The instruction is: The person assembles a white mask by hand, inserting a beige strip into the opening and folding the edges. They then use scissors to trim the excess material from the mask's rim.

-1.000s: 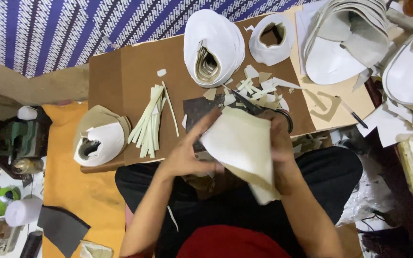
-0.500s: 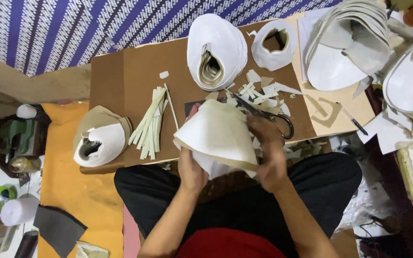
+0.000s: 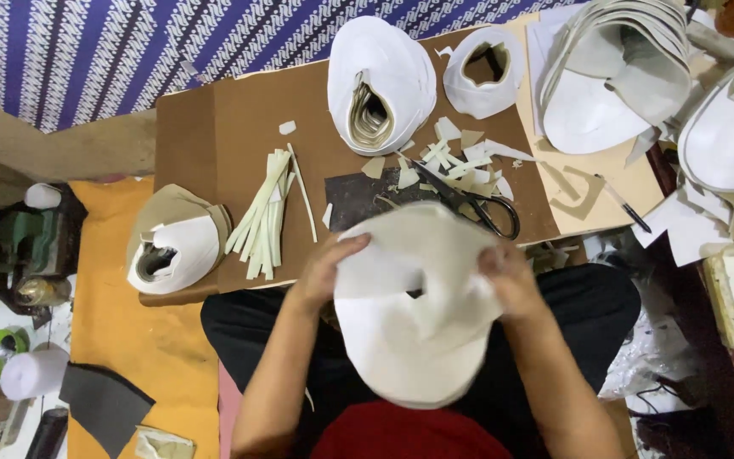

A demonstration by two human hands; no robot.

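The white curved piece point(image 3: 422, 327) has dropped lower than a moment ago, down over the lap, and now looks like a cap with a brim. The left hand point(image 3: 330, 270) and right hand point(image 3: 507, 276) each pinch a top edge with bent fingers. Just past the fingers lie black scissors point(image 3: 473, 204), then stacked white pieces point(image 3: 380, 81).

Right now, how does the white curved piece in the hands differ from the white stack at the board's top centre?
The held piece is a single curved sheet, gripped by the left hand and right hand above the lap; the stack is many nested pieces lying untouched on the brown board. The held piece shows its pale outer face with a flap at its middle; the stack shows a layered opening with tan edges. Both are white and cone-like.
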